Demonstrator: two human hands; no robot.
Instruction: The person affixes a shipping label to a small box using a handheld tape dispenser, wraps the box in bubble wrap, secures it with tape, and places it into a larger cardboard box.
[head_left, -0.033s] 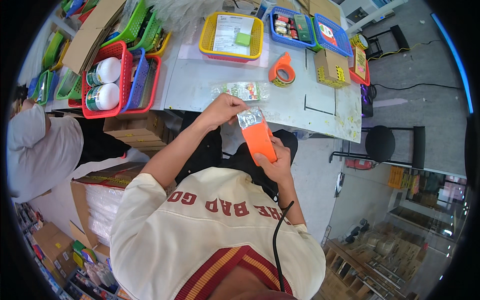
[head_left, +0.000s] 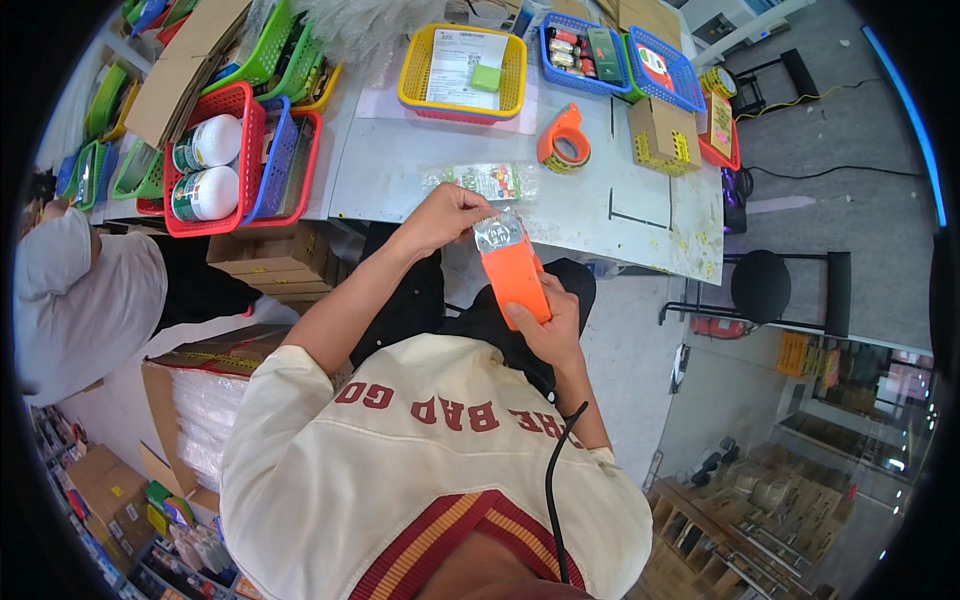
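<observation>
Only slightly shifted since the earlier frame, the shiny film [head_left: 500,231] atop the orange pack [head_left: 515,278] catches light differently, mid-frame. From where I stand, the right hand [head_left: 552,322] grasps the pack's lower end; the left hand's [head_left: 447,220] fingertips bunch by the film's corner, grip unclear. It looks light and stiff, the film slippery: best held by its 2 long sides.

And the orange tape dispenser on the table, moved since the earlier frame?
No; the tape dispenser sits at the same spot on the table, left of the cardboard box.
</observation>
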